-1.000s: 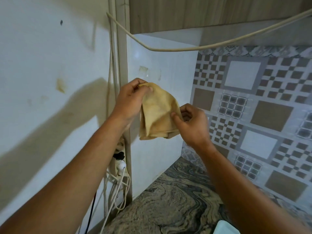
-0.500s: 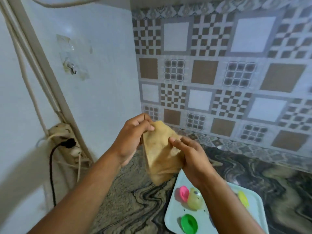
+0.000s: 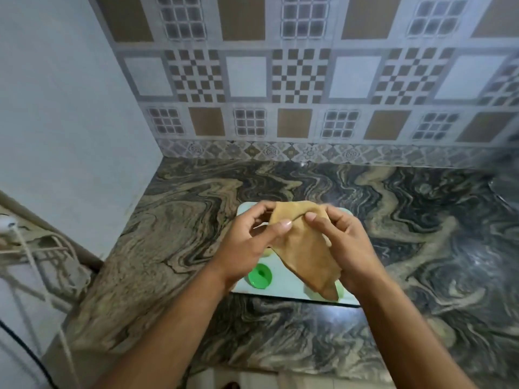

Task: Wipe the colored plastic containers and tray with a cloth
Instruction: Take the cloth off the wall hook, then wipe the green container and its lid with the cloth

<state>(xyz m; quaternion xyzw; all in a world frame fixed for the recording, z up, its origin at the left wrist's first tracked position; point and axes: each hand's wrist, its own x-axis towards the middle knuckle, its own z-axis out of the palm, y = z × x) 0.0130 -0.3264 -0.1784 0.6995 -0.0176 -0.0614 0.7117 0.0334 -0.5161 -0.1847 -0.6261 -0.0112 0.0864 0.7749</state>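
Fingers (image 3: 280, 228) on tan cloth (image 3: 306, 254), apparently unlabelled

Swirled grey-and-tan marble countertop (image 3: 280, 186) running wall to wall. Patterned tile backsplash (image 3: 297, 77) behind: brown, white, checkered squares. Plain pale wall (image 3: 56, 108) at left, meeting backsplash in 1 corner. White cords (image 3: 36, 265) hanging lower left.

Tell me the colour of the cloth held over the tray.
Tan, yellowish-brown cloth, plain with no pattern; the head view shows it.
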